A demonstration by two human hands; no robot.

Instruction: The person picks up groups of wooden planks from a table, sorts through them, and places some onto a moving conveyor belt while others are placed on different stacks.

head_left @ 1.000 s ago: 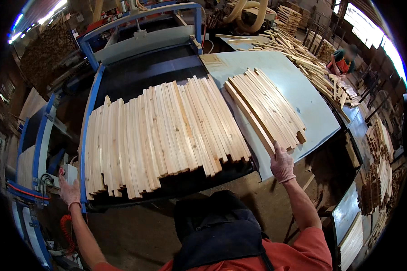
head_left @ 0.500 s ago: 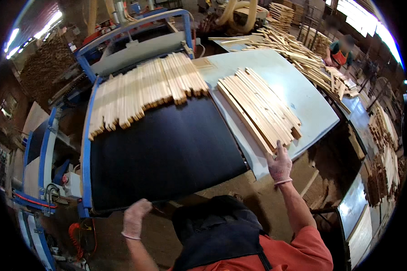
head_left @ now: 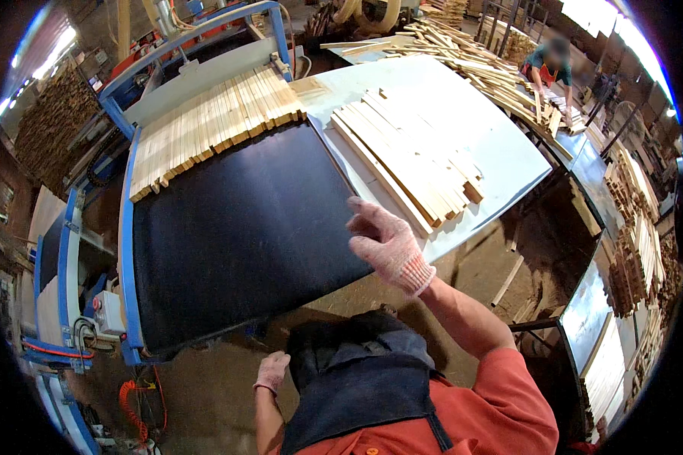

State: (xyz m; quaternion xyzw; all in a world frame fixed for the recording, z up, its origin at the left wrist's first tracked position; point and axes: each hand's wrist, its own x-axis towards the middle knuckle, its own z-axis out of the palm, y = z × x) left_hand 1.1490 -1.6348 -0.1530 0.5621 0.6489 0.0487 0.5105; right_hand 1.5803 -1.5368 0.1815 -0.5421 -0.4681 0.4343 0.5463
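Note:
My right hand [head_left: 385,244], in a pale knitted glove, hangs over the right edge of the black conveyor belt [head_left: 228,243]. Its fingers are apart and partly bent, with nothing in them. Just beyond it, a stack of light wooden slats [head_left: 402,163] lies on the pale sheet-topped table [head_left: 501,144]. Low beside my dark apron is my gloved left hand [head_left: 272,371], away from the belt, its fingers curled in and no object showing. A row of wooden slats [head_left: 216,125] lies side by side across the belt's far part, nearly even at the near ends.
A blue-framed machine [head_left: 197,34] with a grey cover stands behind the slats. Loose wood strips [head_left: 463,64] are heaped at the back right, where a person [head_left: 548,72] bends over some. A grey control box [head_left: 109,312] sits at left; more strips [head_left: 634,227] are piled at right.
My right hand has left the slat stack's near end and moved left to the belt edge. My left hand has drawn back toward my apron. The belt slats sit farther in, near ends more even.

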